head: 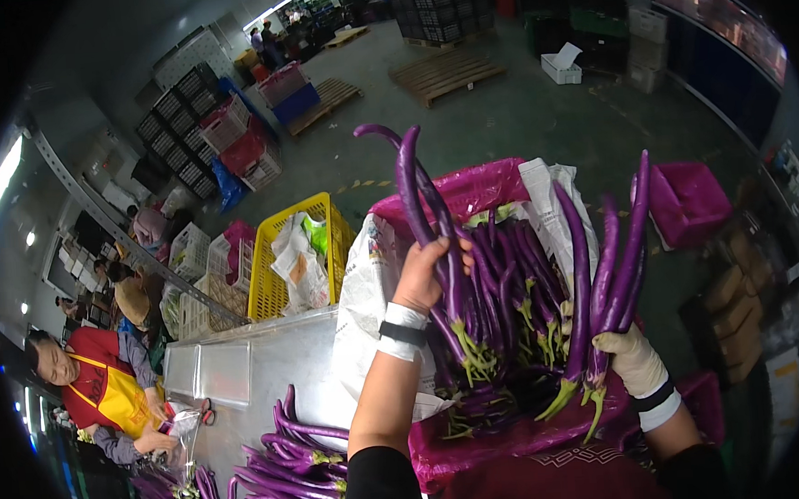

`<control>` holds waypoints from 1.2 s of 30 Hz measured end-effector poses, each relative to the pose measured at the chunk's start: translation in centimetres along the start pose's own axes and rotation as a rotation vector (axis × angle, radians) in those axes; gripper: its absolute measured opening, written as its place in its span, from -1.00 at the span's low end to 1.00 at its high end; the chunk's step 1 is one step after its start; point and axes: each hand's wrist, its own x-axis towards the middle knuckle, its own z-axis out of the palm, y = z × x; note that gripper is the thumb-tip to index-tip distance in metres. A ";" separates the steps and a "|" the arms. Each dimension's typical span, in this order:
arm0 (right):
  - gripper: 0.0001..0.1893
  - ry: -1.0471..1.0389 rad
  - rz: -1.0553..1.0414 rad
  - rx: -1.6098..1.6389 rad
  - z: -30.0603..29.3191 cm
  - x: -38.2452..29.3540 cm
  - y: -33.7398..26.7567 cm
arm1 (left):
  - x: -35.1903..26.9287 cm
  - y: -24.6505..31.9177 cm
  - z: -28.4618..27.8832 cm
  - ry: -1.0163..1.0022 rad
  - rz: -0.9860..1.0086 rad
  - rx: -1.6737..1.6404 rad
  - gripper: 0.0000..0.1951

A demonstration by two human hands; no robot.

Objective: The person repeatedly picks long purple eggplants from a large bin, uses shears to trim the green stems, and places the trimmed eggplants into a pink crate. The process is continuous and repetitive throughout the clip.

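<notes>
Long purple eggplants (405, 180) stand nearly upright in my bare left hand (428, 275), their green stems pointing down. My right hand (629, 355), in a pale glove, grips several more eggplants (612, 298) fanned out at the crate's right side. Between and below both hands is a crate lined with magenta plastic (485, 184) and printed newspaper (366, 272). Many eggplants (497, 271) lie packed inside it, stems towards me. Both wrists wear white wraps with a dark band. My left hand partly hides the eggplants behind it.
On the metal table (278, 346) to the left lies a heap of eggplants (290, 476). A co-worker (106, 391) there handles clear packaging beside red-handled scissors (207, 412). A yellow crate (263, 271) stands beyond the table. Another magenta-lined crate (688, 201) and cardboard boxes (736, 318) are at right.
</notes>
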 end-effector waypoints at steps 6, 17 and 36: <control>-0.30 -0.016 -0.043 0.098 0.3 -0.7 -3.1 | -3.1 -3.2 9.1 -0.246 -0.152 -0.145 -0.55; -0.49 0.056 -0.195 0.442 -11.4 -13.1 -3.9 | -3.3 -17.6 28.9 -0.380 0.055 0.618 -0.21; -0.36 1.178 -0.222 0.273 -32.5 -55.6 8.3 | -14.6 -56.3 50.5 -1.223 -0.759 0.600 -0.19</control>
